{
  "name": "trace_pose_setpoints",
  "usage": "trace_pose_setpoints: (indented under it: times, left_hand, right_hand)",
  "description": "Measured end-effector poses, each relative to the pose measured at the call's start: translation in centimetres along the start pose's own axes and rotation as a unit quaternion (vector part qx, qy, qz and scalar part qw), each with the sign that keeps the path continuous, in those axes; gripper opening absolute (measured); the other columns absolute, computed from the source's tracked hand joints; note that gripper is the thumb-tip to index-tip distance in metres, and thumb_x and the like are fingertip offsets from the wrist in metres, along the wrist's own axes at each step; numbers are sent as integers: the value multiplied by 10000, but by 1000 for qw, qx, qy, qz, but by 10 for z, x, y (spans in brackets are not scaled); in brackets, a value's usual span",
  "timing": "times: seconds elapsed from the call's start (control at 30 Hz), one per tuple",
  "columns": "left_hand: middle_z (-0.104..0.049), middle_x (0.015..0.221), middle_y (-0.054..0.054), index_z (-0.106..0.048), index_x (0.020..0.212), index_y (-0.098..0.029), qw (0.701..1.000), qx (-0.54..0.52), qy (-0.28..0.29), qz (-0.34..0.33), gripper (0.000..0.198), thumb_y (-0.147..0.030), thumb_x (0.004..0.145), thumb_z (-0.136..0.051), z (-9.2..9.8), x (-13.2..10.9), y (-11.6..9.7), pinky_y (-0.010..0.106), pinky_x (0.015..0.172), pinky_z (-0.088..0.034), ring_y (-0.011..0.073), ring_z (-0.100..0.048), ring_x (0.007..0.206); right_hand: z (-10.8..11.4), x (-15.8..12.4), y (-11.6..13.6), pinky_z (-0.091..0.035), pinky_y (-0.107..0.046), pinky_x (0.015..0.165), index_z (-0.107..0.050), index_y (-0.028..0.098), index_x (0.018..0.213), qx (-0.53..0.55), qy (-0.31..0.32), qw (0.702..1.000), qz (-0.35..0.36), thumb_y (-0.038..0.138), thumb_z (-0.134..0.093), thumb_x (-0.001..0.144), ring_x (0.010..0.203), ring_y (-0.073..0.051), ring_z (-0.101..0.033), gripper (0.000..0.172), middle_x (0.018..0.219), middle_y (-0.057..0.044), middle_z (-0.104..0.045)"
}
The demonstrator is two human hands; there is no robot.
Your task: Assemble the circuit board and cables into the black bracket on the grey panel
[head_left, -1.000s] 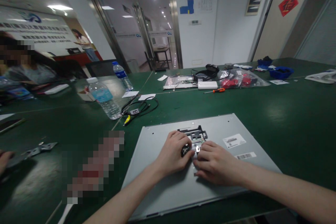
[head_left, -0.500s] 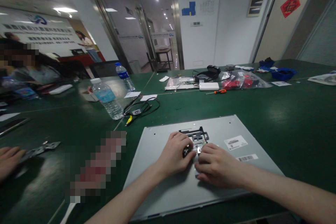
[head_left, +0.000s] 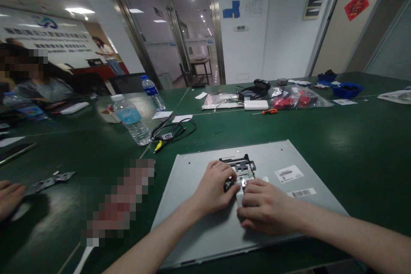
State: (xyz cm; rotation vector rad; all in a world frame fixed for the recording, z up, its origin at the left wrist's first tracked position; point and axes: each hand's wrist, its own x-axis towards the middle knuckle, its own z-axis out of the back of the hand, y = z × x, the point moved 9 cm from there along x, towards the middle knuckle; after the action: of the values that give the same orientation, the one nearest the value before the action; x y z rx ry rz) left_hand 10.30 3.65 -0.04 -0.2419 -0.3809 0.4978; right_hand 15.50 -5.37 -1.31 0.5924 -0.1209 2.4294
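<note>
A grey metal panel lies flat on the green table, with a black bracket and small circuit board at its middle. My left hand rests on the panel with its fingers curled round a small black part beside the board. My right hand lies right next to it, fingers bent and pressed down on the panel just below the board; what is under them is hidden. Two white barcode labels sit on the panel to the right.
Two water bottles and a coil of black cable lie beyond the panel. Farther back are an orange-handled screwdriver, a white box, a clear bag of red parts and a blue tray. Another person's hand and a metal bracket are at the left.
My right hand has slid slightly down toward me on the panel. The other person's hand at the left edge came into view and stays near the bracket. My left hand keeps its place.
</note>
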Motion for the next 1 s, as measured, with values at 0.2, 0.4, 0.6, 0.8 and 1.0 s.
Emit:
trace_pose_setpoints:
  times: [0.2,0.4,0.6,0.8,1.0]
  left_hand:
    - [-623,884,31,-594,847,-210,1000,-1,-2,0,66,-253,822,-637,0,0,0,423,904,-371,224,-557,894]
    - [-625,888,31,-596,847,-209,1000,1,-2,6,62,-243,819,-639,-1,-1,1,423,914,-368,224,-557,899]
    - [-626,887,33,-603,849,-211,1000,1,0,7,61,-234,808,-642,0,0,1,425,916,-370,225,-559,897]
    - [-624,883,33,-599,839,-211,1000,-1,-1,7,48,-240,819,-632,0,0,0,428,909,-372,225,-558,892]
    - [-622,863,31,-600,842,-214,1000,-2,1,4,45,-244,823,-628,-1,-1,0,434,919,-368,224,-560,881]
  right_hand:
    - [3,-1,-7,-391,-355,821,-635,193,975,-20,-23,999,-33,359,-569,918,863,-206,-538,187,880,-37,-659]
    - [-4,-3,-15,-399,-369,840,-633,190,960,-21,-13,998,-61,364,-580,912,890,-212,-554,188,917,-53,-666]
    - [-7,-4,-17,-402,-373,836,-635,192,934,-27,-4,997,-68,387,-582,915,896,-214,-554,203,921,-51,-666]
    - [-10,-4,-16,-391,-372,835,-642,186,933,-30,-1,997,-65,400,-580,914,905,-218,-547,224,925,-55,-663]
    - [-8,-3,-13,-385,-367,811,-657,192,952,-9,-4,998,-56,367,-604,904,907,-213,-537,189,926,-50,-663]
